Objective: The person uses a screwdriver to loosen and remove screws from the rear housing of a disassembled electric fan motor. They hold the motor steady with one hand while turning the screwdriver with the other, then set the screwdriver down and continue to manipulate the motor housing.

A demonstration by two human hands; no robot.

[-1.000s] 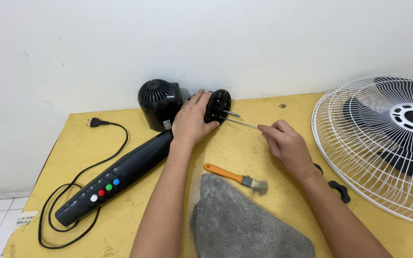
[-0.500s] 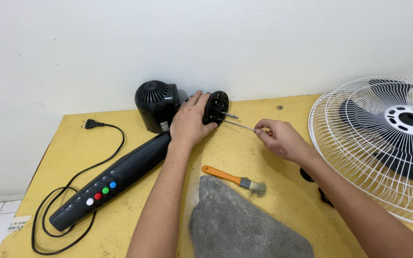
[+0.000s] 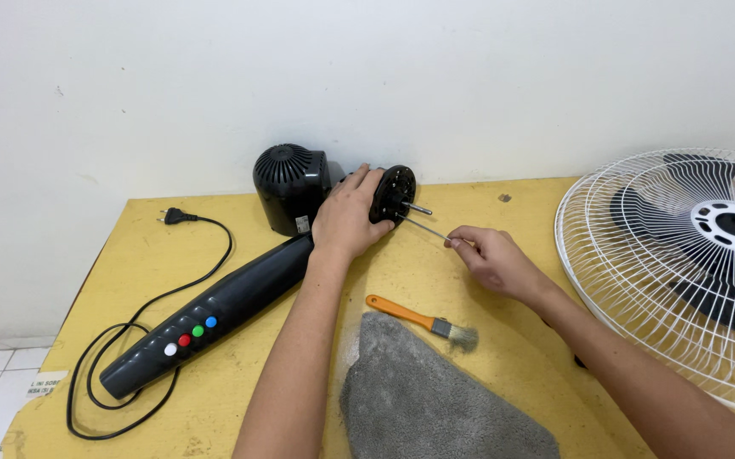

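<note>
Now the left hand (image 3: 346, 217) grips the motor head (image 3: 389, 194), while the right hand (image 3: 491, 259) pinches a thin rod (image 3: 425, 228), its long axis slanting up-left from those fingers into the head.

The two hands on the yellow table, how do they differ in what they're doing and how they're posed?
The left hand lies spread, palm down, over the black fan motor housing, gripping beside its round front plate. The right hand is curled, pinching a thin metal rod whose tip points at that plate. The left touches the motor directly; the right meets it only through the rod. Both are bare and work on the same motor.
</note>
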